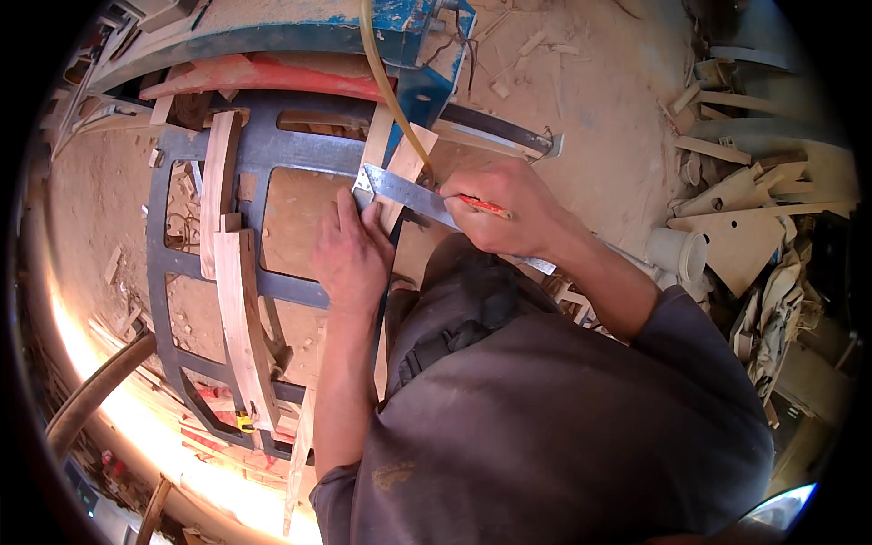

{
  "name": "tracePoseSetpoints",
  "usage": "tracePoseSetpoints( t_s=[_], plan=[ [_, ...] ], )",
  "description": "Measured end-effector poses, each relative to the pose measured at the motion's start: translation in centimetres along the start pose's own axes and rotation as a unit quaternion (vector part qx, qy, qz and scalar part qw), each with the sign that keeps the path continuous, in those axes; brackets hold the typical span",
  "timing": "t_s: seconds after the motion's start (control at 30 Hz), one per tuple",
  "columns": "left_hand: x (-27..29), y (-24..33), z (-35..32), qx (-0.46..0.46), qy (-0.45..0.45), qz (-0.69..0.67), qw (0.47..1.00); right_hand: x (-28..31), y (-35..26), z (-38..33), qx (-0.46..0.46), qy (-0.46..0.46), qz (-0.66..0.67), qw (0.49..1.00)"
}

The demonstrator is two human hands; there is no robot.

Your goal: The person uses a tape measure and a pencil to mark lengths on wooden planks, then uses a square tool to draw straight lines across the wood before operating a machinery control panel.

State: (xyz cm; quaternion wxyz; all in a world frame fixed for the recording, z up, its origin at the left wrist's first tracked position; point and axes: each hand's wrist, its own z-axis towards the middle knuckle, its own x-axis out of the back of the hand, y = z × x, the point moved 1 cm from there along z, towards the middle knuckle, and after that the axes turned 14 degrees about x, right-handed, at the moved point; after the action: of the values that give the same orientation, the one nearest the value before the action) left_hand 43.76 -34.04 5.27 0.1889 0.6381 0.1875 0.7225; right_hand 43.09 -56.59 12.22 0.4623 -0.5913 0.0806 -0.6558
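Observation:
A metal try square point(404, 193) lies across a pale wooden piece point(416, 150), its long blade reaching right under my right hand. My left hand point(350, 254) grips the square's short end, with fingers and thumb pressed at the wood's edge. In my right hand point(513, 209) is a red pencil point(486, 207), held in closed fingers just above the blade. Its tip is hidden by the hand. The far end of the blade shows again beyond my right wrist. Under the work is a dark metal frame point(295, 289) with large openings.
Two long wooden pieces point(238, 309) rest on the frame's left part, near a yellow tape measure point(245, 422). Beyond stands a blue machine point(300, 36) with a red bar point(272, 77). A yellowish hose point(377, 64) hangs ahead. Wood scraps point(727, 232) and a whitish bucket point(681, 252) lie at right.

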Motion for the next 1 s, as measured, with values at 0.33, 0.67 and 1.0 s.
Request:
tracePoseSetpoints(
  t_s=[0.33,0.67,1.0],
  plan=[
    [0.4,-1.1,-1.5,0.03,0.002,0.04,0.999,-2.2,-1.3,1.2,0.002,0.126,0.033,0.992],
    [0.5,-1.3,-1.5,0.043,0.015,0.023,0.999,-1.9,-2.0,1.0,-0.028,0.036,-0.048,0.998],
    [1.6,-2.6,-2.6,0.008,0.095,-0.131,0.987,-7.2,-6.6,1.4,0.134,0.011,-0.07,0.988]
  ],
)
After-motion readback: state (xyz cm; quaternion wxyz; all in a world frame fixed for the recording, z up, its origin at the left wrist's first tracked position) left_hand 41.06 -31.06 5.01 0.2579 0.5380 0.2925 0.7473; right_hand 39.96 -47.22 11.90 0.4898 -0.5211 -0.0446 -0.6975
